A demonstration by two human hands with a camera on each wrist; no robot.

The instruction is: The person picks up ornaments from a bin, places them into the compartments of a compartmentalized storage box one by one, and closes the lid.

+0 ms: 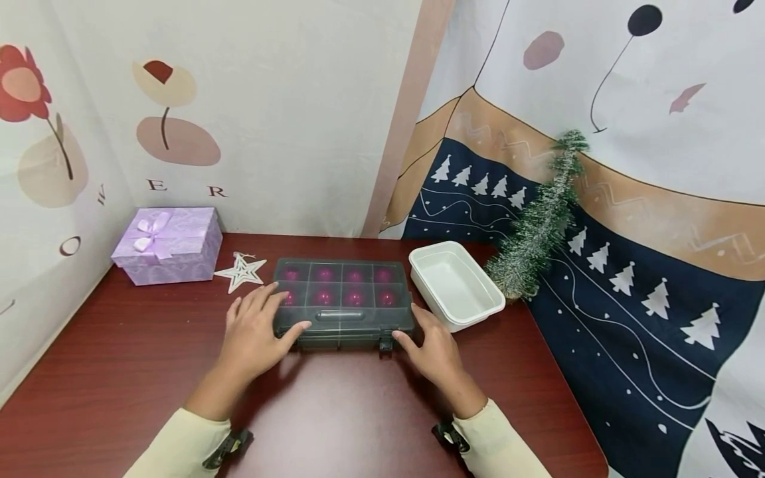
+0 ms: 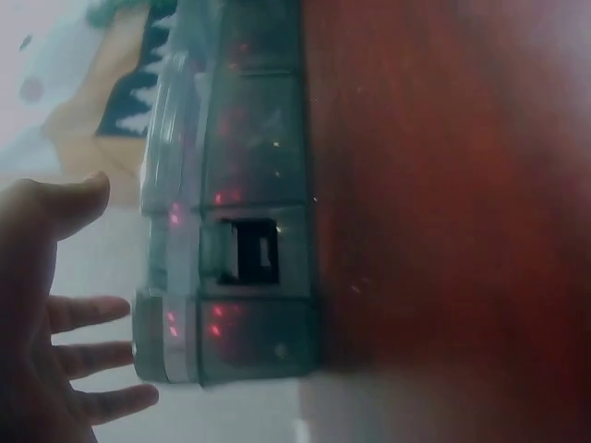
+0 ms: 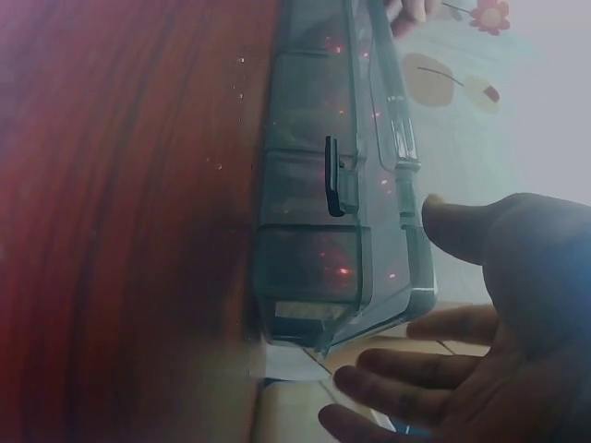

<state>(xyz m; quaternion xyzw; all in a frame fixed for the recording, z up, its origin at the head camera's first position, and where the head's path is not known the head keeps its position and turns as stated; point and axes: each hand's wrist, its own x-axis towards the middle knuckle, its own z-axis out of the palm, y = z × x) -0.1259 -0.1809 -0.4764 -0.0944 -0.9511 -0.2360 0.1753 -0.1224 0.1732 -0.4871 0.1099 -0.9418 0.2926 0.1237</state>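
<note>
A dark see-through plastic compartment case (image 1: 340, 332) lies flat on the table, its lid down, with several shiny magenta balls (image 1: 324, 298) showing through. At its left end is my left hand (image 1: 254, 332), fingers extended over the lid's corner and thumb by the front edge. My right hand (image 1: 435, 348) is at the right end, thumb close to the front latch (image 1: 386, 344) and fingers along the side. That latch (image 3: 334, 177) sticks outward in the right wrist view. Another front latch (image 2: 251, 251) shows in the left wrist view. Neither hand has its fingers curled round the case.
Behind to the left stand a purple gift box (image 1: 170, 249) with a ribbon and a white star ornament (image 1: 241, 272). A white tub (image 1: 457, 285) sits right of the case, beside a small frosted tinsel tree (image 1: 534, 232). Printed cloth walls (image 1: 287, 119) border the brown table (image 1: 335, 411).
</note>
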